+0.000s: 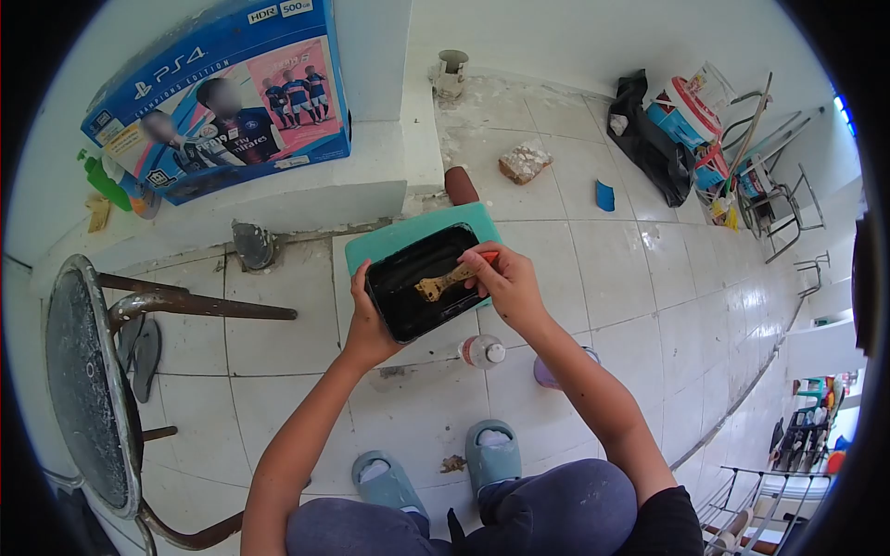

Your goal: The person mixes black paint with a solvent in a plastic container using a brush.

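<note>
My left hand (371, 326) grips the left side of a black rectangular tray (397, 326), thumb along its rim. The tray is tilted a little and its inside looks dark. In my right hand (508, 283) is a putty knife (448, 281) with an orange handle; its flared end is coated tan and lies over the inside of the tray. Behind and under the tray is a teal flat-topped stool or box (408, 227). A clear plastic bottle (482, 351) with a white cap stands below the tray, and a container with purple contents (545, 372) is partly hidden by my right forearm.
At left are a round-seated metal stool (88, 389) and a PS4 box (222, 102) on a ledge. A broken chunk of masonry (526, 164) and a blue piece (604, 195) lie on the tiles. Buckets (684, 113), a black bag (649, 148) and a wire rack (760, 500) stand at right.
</note>
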{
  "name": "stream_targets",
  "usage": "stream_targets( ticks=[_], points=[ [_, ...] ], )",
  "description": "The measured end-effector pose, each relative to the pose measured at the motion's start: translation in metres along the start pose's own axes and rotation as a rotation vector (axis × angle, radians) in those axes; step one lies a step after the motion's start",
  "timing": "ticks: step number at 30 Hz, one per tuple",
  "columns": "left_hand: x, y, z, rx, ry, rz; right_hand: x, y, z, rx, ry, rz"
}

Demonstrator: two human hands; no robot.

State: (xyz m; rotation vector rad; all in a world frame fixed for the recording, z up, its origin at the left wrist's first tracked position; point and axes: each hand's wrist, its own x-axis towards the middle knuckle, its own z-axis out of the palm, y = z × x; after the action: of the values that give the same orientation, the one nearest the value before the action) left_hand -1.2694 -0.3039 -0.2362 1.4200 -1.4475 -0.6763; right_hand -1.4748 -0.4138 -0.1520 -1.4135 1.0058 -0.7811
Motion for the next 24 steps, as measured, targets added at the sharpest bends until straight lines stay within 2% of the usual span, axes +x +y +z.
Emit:
stream_targets(
  ticks=[3,6,10,16,24],
  points=[
    [0.000,-0.001,-0.001,-0.024,-0.020,-0.031,0.004,-0.004,-0.011,-0.097,0.097,0.003],
    [0.001,-0.001,-0.003,0.014,-0.025,-0.042,0.010,-0.006,-0.029,-0.309,0.287,-0.104],
    [0.003,-0.002,-0.005,0.051,-0.032,-0.048,0.016,-0.012,-0.040,-0.321,0.379,-0.197],
    [0.003,-0.007,-0.004,0.151,-0.034,-0.022,0.018,0.000,-0.014,-0.154,0.291,-0.029],
    [0.004,-0.010,-0.003,0.143,-0.025,-0.016,0.018,-0.008,0.013,-0.187,0.114,-0.005]
  ],
)
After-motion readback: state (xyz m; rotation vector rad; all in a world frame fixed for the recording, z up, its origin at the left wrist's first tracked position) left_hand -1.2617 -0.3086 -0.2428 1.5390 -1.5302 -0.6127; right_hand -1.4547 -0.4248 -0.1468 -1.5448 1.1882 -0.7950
